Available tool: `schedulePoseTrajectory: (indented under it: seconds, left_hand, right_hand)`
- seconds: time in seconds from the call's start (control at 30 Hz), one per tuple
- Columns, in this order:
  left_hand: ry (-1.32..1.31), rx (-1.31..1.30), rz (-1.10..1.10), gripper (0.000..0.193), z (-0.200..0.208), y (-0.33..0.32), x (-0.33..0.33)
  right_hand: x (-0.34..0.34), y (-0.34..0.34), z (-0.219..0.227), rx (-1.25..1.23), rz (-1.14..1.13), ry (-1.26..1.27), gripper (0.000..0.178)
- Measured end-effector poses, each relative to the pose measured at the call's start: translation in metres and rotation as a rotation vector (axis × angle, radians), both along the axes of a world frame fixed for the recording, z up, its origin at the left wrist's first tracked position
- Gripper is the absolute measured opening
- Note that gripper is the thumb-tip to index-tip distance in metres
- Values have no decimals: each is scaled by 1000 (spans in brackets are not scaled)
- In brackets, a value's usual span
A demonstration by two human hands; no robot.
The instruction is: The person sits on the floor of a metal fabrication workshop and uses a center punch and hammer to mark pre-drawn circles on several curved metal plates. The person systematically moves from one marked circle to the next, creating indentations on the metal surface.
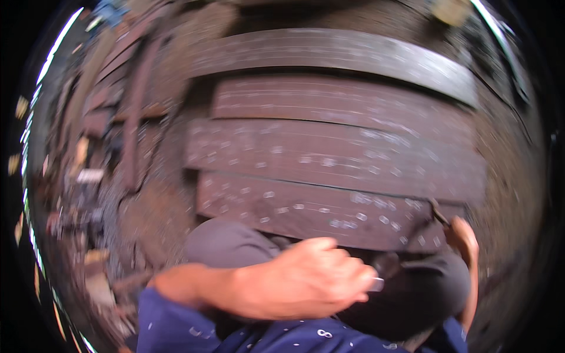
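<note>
My left hand (318, 281) is closed in a fist above my lap, in front of my knees. A small pale end (376, 285) of something sticks out by its fingers; the rest is hidden. Close by is a dark blurred shape (386, 266), which I cannot make out. At the right end of the nearest steel plate (294, 220), my right hand (462, 236) is closed on a thin brownish rod (437, 213), whose upper end leans over the plate. White chalk-like marks dot this reddish-brown plate.
Beyond lie more long marked plates: one overlapping row (335, 156), another behind it (329, 100), and a greyer one (341, 50) farthest off. Steel bars (138, 112) and scrap pieces (88, 176) lie at the left. A yellowish block (451, 12) stands at the far right.
</note>
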State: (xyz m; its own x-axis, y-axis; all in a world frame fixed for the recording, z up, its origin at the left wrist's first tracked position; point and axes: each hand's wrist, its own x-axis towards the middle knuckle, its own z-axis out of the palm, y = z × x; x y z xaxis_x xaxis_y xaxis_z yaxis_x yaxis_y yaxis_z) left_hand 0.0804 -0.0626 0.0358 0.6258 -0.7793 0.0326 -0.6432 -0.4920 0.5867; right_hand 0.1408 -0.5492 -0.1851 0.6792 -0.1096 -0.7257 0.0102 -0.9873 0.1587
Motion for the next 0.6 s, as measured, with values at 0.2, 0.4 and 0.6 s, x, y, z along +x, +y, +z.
schedulePoseTrajectory:
  seconds: [0.2, 0.4, 0.6]
  left_hand:
    - [275, -28, 40, 38, -3, -16, 22]
    - [1122, -447, 605, 49, -20, -34, 14]
    - [1259, -384, 534, 40, -94, -61, 60]
  right_hand:
    - [-25, 21, 51, 35, -173, -135, 31]
    - [-65, 9, 35, 213, -284, -250, 32]
    - [-111, -8, 10, 432, -433, -406, 27]
